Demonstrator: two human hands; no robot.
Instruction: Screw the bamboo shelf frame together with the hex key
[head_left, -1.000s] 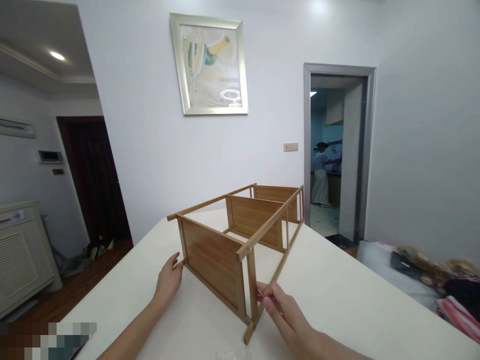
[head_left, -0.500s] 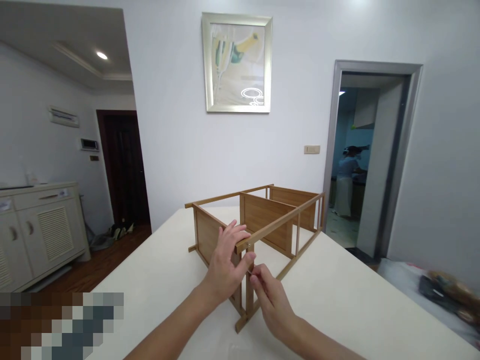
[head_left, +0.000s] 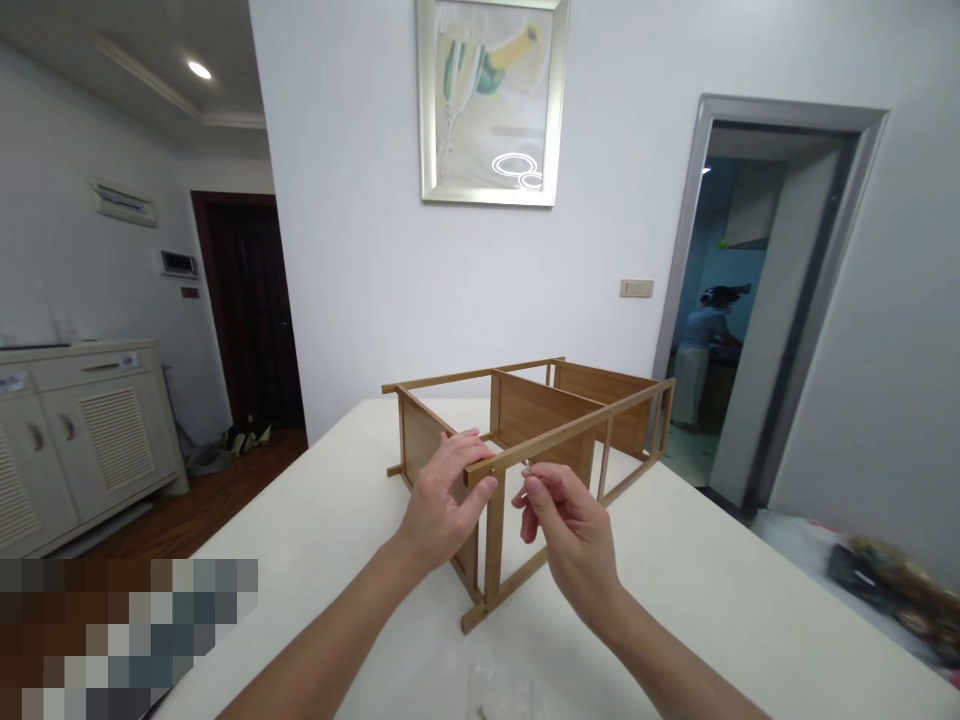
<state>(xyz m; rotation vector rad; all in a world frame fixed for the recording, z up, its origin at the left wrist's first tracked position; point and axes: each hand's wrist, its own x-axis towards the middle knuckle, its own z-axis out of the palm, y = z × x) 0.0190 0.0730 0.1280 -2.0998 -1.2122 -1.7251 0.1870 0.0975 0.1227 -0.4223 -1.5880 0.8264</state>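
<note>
A wooden shelf rack (head_left: 517, 455) lies on its side on a white table (head_left: 315, 520). My left hand (head_left: 442, 500) grips its near upper corner, fingers over the top rail and thumb against the front. A small screw head (head_left: 492, 470) shows in the rail beside that thumb. Just right of the corner post, my right hand (head_left: 566, 525) is closed in a pinch. From its fingertips a small silvery metal piece (head_left: 528, 465) sticks out close to the rail; its exact kind is too small to tell.
A clear plastic bag (head_left: 501, 690) with something small in it lies at the table's near edge. Bags and dark items (head_left: 885, 590) are at the right. A person (head_left: 701, 345) stands beyond the doorway. A white cabinet (head_left: 97, 430) stands at left.
My right hand has moved up and a little right, from below the screw to beside the rail, still pinching. My left hand stays on the corner. The view has shifted slightly.
</note>
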